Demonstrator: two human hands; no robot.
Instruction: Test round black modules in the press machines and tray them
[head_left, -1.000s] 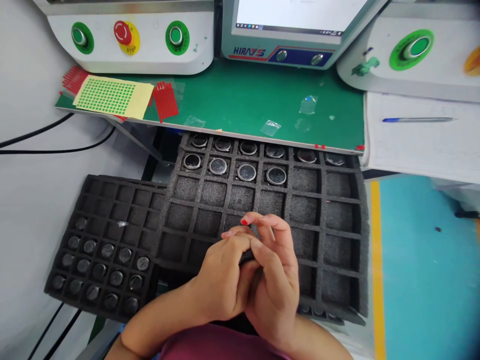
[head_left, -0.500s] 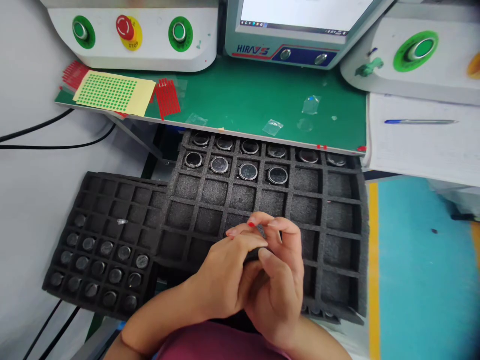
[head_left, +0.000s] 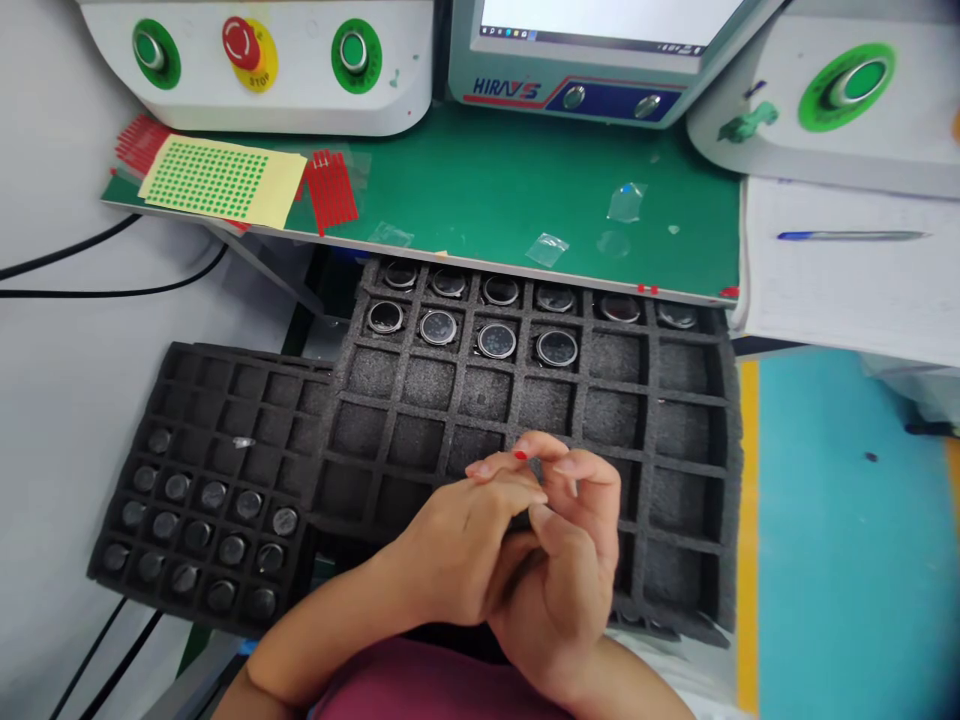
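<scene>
My left hand and my right hand are pressed together over the large black foam tray, fingers curled round a small dark round part that is mostly hidden between them. A tiny red thing shows at a fingertip. Round glass-faced parts fill the tray's two far rows. A smaller foam tray to the left holds several dark round parts in its near rows.
A green bench mat lies beyond the trays with a yellow sheet of green dots, red sticker strips and clear film scraps. Machines with green and red buttons stand behind. Paper and a pen lie right.
Both hands, still clasped on the small part, have drifted slightly to the right and the fingers have shifted a little. The view has tilted slightly.
</scene>
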